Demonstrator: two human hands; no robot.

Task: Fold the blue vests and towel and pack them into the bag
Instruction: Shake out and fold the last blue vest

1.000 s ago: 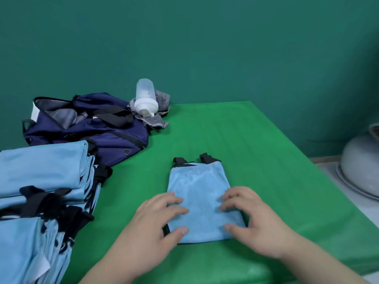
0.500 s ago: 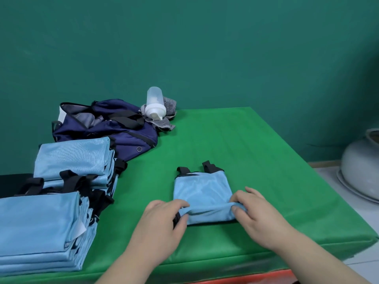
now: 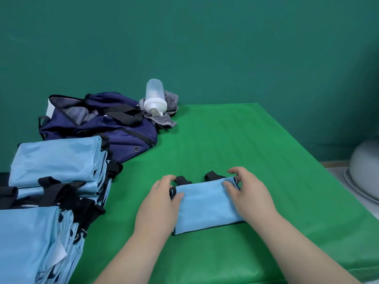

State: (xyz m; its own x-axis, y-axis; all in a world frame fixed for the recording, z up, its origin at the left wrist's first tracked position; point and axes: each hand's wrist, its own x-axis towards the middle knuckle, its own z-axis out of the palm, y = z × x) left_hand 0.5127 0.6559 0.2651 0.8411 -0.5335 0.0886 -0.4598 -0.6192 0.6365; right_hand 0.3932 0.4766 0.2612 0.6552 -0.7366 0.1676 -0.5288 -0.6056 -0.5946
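One green bench (image 3: 256, 150) fills most of the shot. Along its left side are two stacks of light blue vests with black straps: the near stack (image 3: 26, 242) and the far stack (image 3: 55, 158), too many layers in each to count. Behind those, at the far left, there's one navy bag (image 3: 114, 130), open at the top. One pale grey vessel (image 3: 367, 167) pokes in at the right edge, off the bench. One folded vest (image 3: 205, 203) lies near the middle of the bench, with two black strap ends sticking out on its far side. One grey striped towel (image 3: 164, 120) is bunched up just right of the bag, with one clear bottle (image 3: 154, 97) resting on it.

Both hands are on that folded vest. The left hand (image 3: 160, 203) has its grip clamped on the left end, thumb on top and fingers curled over the far edge. The right hand (image 3: 248, 195) pinches the far right corner the same way.
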